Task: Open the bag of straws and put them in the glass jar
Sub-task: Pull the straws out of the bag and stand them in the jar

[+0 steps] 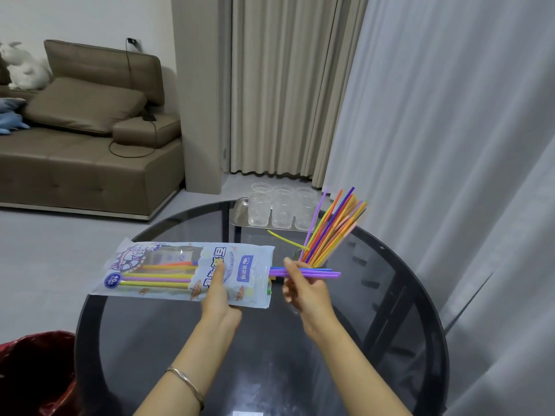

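Note:
My left hand (pixel 216 291) grips the printed plastic straw bag (pixel 168 270) from below, thumb on its front, holding it level above the table. A few coloured straws still lie inside it. My right hand (pixel 301 286) pinches two or three purple and blue straws (pixel 318 272) that stick out of the bag's open right end. Behind that hand, a fan of several coloured straws (pixel 332 229) stands tilted in the glass jar, whose body is mostly hidden by my right hand. One yellow straw (pixel 285 240) bends out to the left.
The round dark glass table (pixel 240 355) carries a metal tray (pixel 240 210) with several clear cups (pixel 282 210) at its far edge. A red bin (pixel 33 373) stands at lower left. A brown sofa sits at back left, curtains hang at right.

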